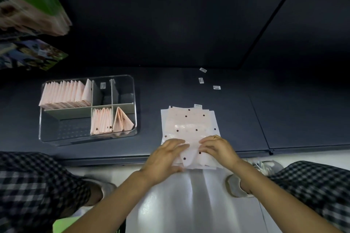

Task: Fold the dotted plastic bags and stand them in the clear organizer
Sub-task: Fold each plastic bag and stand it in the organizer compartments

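Now both hands (166, 157) (219, 150) pressing dotted bag (189, 126), table edge (113, 160) beneath

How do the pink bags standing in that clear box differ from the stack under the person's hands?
The folded bags in the clear organizer stand upright on edge as small packets; the bag stack lies flat and unfolded on the dark table. The packets are untouched, while the left hand and right hand work the stack's near edge. Both are pale pink plastic.

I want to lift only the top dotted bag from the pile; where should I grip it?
Probably at its near edge, coming from the person's side. The top dotted bag lies flat on the pile, and both hands, left hand and right hand, already work that edge, where it curls up.
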Demonstrator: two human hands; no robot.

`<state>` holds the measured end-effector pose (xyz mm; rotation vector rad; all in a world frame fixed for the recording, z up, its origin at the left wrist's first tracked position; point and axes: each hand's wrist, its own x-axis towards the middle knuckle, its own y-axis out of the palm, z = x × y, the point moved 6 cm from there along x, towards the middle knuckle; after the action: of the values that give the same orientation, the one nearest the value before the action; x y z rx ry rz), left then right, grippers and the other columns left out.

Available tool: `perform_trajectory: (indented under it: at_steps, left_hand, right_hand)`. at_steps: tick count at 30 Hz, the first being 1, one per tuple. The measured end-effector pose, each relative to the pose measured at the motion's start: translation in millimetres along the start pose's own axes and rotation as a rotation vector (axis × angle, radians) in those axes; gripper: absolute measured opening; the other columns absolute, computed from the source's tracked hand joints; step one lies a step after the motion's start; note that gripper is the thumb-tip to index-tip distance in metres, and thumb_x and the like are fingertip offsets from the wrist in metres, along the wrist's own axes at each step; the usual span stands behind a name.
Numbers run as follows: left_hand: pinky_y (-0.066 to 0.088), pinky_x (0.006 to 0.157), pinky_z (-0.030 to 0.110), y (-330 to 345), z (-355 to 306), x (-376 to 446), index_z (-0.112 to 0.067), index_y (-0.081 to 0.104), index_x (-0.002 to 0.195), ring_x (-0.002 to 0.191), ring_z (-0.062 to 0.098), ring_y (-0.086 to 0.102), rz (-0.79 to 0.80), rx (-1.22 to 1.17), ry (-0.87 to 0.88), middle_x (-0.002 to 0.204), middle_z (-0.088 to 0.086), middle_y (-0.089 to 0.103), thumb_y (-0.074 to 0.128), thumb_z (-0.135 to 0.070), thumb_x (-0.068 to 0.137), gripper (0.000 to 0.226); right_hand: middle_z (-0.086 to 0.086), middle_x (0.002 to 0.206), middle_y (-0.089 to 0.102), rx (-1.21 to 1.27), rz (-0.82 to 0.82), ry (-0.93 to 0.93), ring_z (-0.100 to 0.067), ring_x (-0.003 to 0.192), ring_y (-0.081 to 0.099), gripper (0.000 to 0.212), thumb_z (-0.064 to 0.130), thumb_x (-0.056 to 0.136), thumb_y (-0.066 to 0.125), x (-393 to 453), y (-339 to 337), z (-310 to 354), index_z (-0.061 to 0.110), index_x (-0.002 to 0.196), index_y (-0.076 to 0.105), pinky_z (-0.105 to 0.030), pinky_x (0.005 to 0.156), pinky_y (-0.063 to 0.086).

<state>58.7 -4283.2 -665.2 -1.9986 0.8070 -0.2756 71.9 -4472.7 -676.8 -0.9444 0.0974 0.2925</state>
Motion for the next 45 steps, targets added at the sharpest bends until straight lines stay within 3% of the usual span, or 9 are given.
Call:
perform_trajectory:
  at_steps: [5,11,15,20,25,28,33,41,45]
  left_hand:
    - [0.031,0.091,0.011,0,0,11,-0.036,0.041,0.138,0.121,0.004,0.043,-0.014,-0.117,-0.116,0.137,-0.018,0.047,0.066,-0.037,0.084,0.06]
    - [0.048,0.082,0.028,-15,17,15,-0.03,0.07,0.104,0.094,0.011,0.063,-0.078,-0.301,-0.284,0.103,-0.014,0.07,0.057,-0.013,0.088,0.027]
    - [0.047,0.067,0.029,-17,24,20,-0.028,0.071,0.073,0.067,0.004,0.058,-0.034,-0.689,-0.37,0.069,-0.013,0.066,0.053,-0.019,0.096,0.031]
    - [0.048,0.079,0.036,-17,38,26,0.013,0.063,0.095,0.081,0.021,0.059,-0.042,-0.985,-0.544,0.086,0.014,0.063,0.05,-0.024,0.097,0.04]
    - [0.049,0.087,0.045,-16,46,35,0.008,0.064,0.103,0.085,0.023,0.059,-0.17,-1.014,-0.589,0.095,0.02,0.067,0.052,-0.025,0.096,0.036]
    - [0.042,0.075,0.028,-16,49,40,-0.007,0.06,0.116,0.078,0.019,0.047,-0.273,-0.915,-0.585,0.083,0.012,0.053,0.055,-0.024,0.094,0.028]
    - [0.043,0.093,0.027,-26,44,30,-0.017,0.049,0.13,0.104,0.014,0.053,-0.546,-0.561,-0.496,0.122,0.0,0.052,0.058,-0.028,0.092,0.041]
    - [0.001,0.119,0.036,15,-6,22,-0.011,0.029,0.147,0.145,0.023,0.014,-0.164,0.163,0.005,0.156,0.004,0.017,0.047,-0.043,0.095,0.063]
    - [0.005,0.112,0.041,24,-4,15,-0.007,0.042,0.14,0.137,0.022,0.035,-0.067,0.377,-0.01,0.148,0.009,0.036,0.056,-0.054,0.085,0.073]
  right_hand:
    - [0.004,0.097,0.071,0.139,0.062,-0.027,-0.015,0.094,0.059,0.011,0.018,0.087,0.066,11,5,16,0.01,0.089,0.075,-0.02,0.088,0.043]
    - [0.013,0.074,0.066,0.385,0.24,0.119,0.001,0.071,0.057,0.012,0.011,0.088,0.062,17,-1,22,0.01,0.08,0.071,-0.014,0.073,0.045]
    - [0.008,0.103,0.069,0.538,0.342,0.178,-0.002,0.097,0.062,0.018,0.021,0.09,0.061,16,-24,22,0.012,0.104,0.069,-0.015,0.091,0.044]
    - [0.007,0.132,0.055,0.623,0.511,0.21,-0.003,0.124,0.048,0.044,0.026,0.088,0.058,3,-44,6,0.025,0.131,0.049,-0.021,0.106,0.036]
    - [-0.01,0.1,0.071,0.712,0.146,0.324,-0.016,0.097,0.064,0.02,0.012,0.087,0.065,18,-39,-15,0.001,0.103,0.064,-0.028,0.091,0.047]
    - [-0.015,0.075,0.06,0.642,-0.099,0.432,-0.019,0.074,0.053,0.02,0.012,0.09,0.061,27,-27,-32,-0.003,0.078,0.058,-0.032,0.074,0.045]
    - [0.001,0.059,0.05,0.364,-0.235,0.521,-0.017,0.062,0.042,0.027,0.02,0.091,0.059,35,-22,-46,0.012,0.067,0.051,-0.026,0.057,0.035]
    - [0.0,0.073,0.055,0.11,-0.198,0.553,-0.02,0.073,0.051,0.023,0.032,0.096,0.05,51,-22,-51,0.014,0.082,0.05,-0.027,0.063,0.036]
    - [-0.001,0.08,0.056,0.071,-0.178,0.567,-0.021,0.075,0.051,0.023,0.034,0.096,0.049,54,-21,-54,0.015,0.083,0.051,-0.027,0.062,0.036]
